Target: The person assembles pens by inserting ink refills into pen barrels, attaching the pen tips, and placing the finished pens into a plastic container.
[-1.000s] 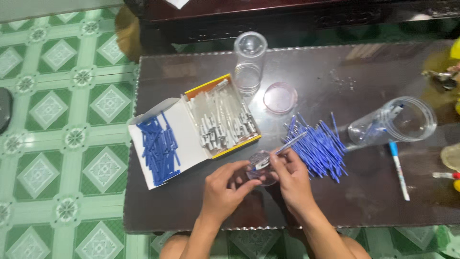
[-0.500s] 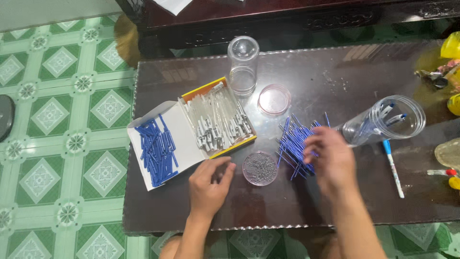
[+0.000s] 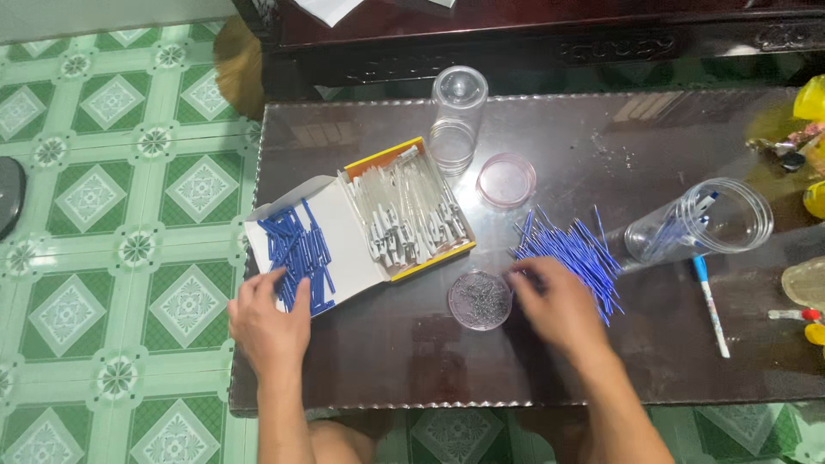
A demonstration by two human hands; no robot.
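Refills [image 3: 571, 253], thin blue pen tubes, lie heaped right of the small clear dish [image 3: 479, 300]; light, slippery, best pinched mid-length. Right hand [image 3: 554, 309] rests open on them. Left hand [image 3: 271, 322], left of the dish, spreads over blue caps [image 3: 296, 253].

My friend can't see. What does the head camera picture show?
A person's left hand touches short blue plastic caps on an open cardboard box's lid, while the right hand reaches thin blue tubes piled beside a small round clear dish on a dark table.
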